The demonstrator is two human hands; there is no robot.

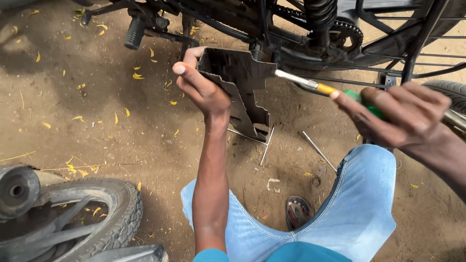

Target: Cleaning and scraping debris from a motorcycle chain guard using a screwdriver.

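Observation:
My left hand (200,87) grips a black, dirty, angular cover panel (240,82) by its left edge and holds it up above the sandy ground. My right hand (398,114) is closed around a screwdriver (315,86) with a green and yellow handle. Its metal shaft points left and its tip touches the right side of the panel. Just beyond both hands is the underside of a black motorcycle (291,24), with its chain sprocket (347,31) and spring shock visible.
A T-handle wrench (259,140) and a thin metal rod (318,150) lie on the dirt below the panel. A footpeg (135,33) sticks out at upper left. Another tyre (114,213) lies at lower left. My jeans-clad knees (359,204) and a sandal (297,212) are at the bottom.

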